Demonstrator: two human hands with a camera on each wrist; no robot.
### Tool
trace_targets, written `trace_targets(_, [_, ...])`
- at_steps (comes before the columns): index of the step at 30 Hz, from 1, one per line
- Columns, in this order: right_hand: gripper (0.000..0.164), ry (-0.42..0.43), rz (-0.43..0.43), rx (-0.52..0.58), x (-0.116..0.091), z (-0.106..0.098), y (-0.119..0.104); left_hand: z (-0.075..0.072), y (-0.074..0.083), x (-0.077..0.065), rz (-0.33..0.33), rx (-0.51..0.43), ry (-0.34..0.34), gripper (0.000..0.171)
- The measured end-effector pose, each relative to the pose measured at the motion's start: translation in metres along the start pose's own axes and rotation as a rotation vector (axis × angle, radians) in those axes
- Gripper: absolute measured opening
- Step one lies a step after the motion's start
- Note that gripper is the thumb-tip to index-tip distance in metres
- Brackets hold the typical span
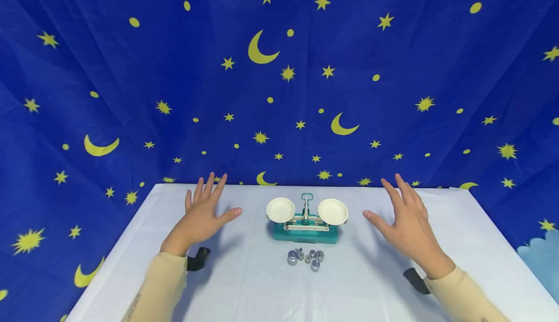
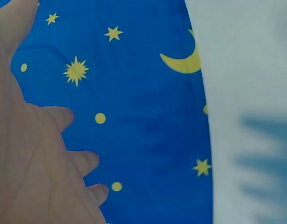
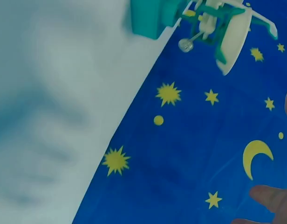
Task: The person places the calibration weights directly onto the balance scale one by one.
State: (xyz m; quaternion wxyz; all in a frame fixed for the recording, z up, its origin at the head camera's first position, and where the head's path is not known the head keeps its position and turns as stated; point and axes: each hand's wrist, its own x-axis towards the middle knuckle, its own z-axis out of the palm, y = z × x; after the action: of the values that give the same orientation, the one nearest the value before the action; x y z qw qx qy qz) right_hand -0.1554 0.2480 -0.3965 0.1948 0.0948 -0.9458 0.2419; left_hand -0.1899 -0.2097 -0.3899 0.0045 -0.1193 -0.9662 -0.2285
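A green balance scale (image 1: 305, 234) with two white pans stands on the white table between the hands. Its left pan (image 1: 280, 210) and right pan (image 1: 333, 211) sit at about the same height. In front of the base is a small group of silver metal weights (image 1: 293, 258). My left hand (image 1: 203, 220), fingers spread, is raised to the left of the scale and holds nothing. Spread likewise, the right hand (image 1: 410, 222) hovers on the other side, touching nothing. The right wrist view catches part of the scale's base (image 3: 146, 18) and one pan (image 3: 235, 39).
A blue cloth (image 1: 209, 93) with yellow stars and moons hangs behind the white table (image 1: 244, 288) and along its sides. Black wrist devices (image 1: 198, 259) show at both sleeves. Shadows of the hands fall on the tabletop.
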Motion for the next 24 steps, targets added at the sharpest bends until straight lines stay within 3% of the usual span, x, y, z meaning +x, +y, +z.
trace_targets(11, [0.078,0.055,0.016,0.112,-0.016,0.015,-0.018,0.038,0.009,-0.002,0.009,-0.106,0.003,0.093])
trace_targets(17, [0.077,0.038,0.078,0.145,-0.025,0.028,-0.029,0.052,0.016,0.001,0.004,-0.154,-0.014,0.093])
trace_targets(24, [0.072,0.080,0.078,0.185,-0.034,0.043,-0.036,0.069,0.020,0.004,0.017,-0.195,-0.030,0.092])
